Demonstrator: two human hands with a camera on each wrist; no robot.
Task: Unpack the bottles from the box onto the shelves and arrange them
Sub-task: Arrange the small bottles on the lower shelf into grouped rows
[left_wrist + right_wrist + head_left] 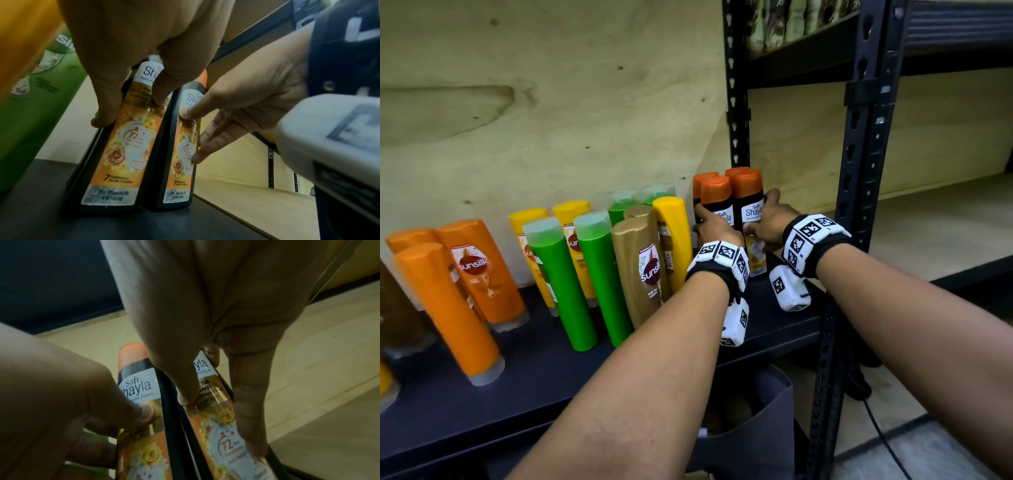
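Observation:
Several black Safi Shayla bottles with orange caps stand upright at the right end of the dark shelf [482, 394]. My left hand [714, 222] grips the front left bottle [717, 198], with the thumb on its label [160, 99] and the fingers round its left side. My right hand [770, 219] grips the front right bottle [748, 195], its thumb on the label [185, 399] and its fingers down the right side. These two bottles [115, 154] stand side by side, touching. Two more orange-capped bottles [703, 181] stand behind them. No box is in view.
Left of the hands stand yellow [674, 240], gold [640, 270], green [561, 281] and orange Sunsilk bottles [479, 270] in rows. A black rack upright [859, 171] rises just to the right, with a bare wooden shelf [928, 233] beyond it. A dark bag [756, 428] sits below.

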